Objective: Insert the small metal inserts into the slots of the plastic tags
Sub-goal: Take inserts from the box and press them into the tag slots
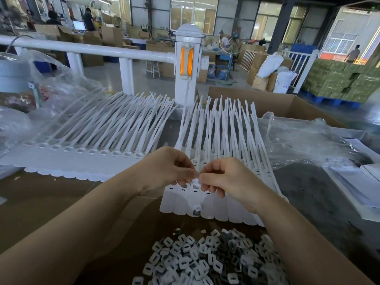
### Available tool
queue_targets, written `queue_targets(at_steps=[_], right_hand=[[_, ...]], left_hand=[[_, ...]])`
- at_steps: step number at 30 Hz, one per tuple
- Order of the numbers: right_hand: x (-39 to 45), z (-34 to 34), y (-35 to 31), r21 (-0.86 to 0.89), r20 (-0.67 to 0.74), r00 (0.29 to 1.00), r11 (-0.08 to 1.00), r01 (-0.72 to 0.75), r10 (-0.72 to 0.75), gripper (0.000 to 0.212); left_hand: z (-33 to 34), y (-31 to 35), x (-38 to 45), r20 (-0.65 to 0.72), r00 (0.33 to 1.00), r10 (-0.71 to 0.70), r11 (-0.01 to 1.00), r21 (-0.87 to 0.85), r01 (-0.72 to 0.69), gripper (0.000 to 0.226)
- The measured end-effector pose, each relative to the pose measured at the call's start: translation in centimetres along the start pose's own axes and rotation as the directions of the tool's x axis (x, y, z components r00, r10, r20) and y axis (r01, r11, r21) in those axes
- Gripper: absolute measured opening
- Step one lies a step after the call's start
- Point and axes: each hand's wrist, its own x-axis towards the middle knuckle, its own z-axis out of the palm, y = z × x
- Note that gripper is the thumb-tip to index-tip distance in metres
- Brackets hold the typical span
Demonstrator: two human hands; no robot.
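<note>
A strip of white plastic tags [224, 210] with long tails lies in front of me, its heads toward me. My left hand [168, 167] and my right hand [224, 177] meet above the strip's slots, fingertips together, pinching a small insert [197, 179] that is mostly hidden by the fingers. Two loose inserts [197, 209] lie on the strip's flat ends. A heap of several small square inserts [207, 258], white and dark, fills the brown box just below my arms. A second strip of tags [82, 159] lies to the left.
Clear plastic bags [298, 140] lie at the right and left of the table. A white railing post [186, 64] with an orange reflector stands behind the tags. An open cardboard box [267, 103] sits at the back right. People work in the far hall.
</note>
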Motion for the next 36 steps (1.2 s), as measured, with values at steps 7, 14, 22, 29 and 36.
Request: queue_targets(at_steps=[7,14,22,29,36], right_hand=[[0.5,-0.2,0.8,-0.077,-0.060,0.995,0.993,-0.086,0.081,0.004],[0.4,-0.1,0.8,-0.090,-0.040,0.996,0.992,-0.083,0.080,0.004],[0.5,-0.1,0.9,-0.092,-0.037,0.996,0.993,-0.078,0.075,0.004],[0.5,-0.2,1.0,-0.106,-0.010,0.999,0.993,-0.052,0.051,0.003],[-0.2,-0.4,0.0,-0.323,0.298,0.952,0.932,0.163,-0.063,0.013]], left_hand=[[0.0,-0.6,0.3,-0.086,0.954,-0.288,0.951,-0.140,0.275,0.013],[1.1,-0.8,0.8,-0.101,0.933,-0.346,0.938,-0.022,0.345,0.016],[1.2,-1.0,1.0,-0.102,0.941,-0.322,0.936,0.114,0.333,0.015],[1.0,-1.0,1.2,-0.076,0.950,-0.302,0.937,0.163,0.310,0.016],[0.9,-1.4,1.0,-0.069,0.966,-0.249,0.945,0.199,0.258,0.015]])
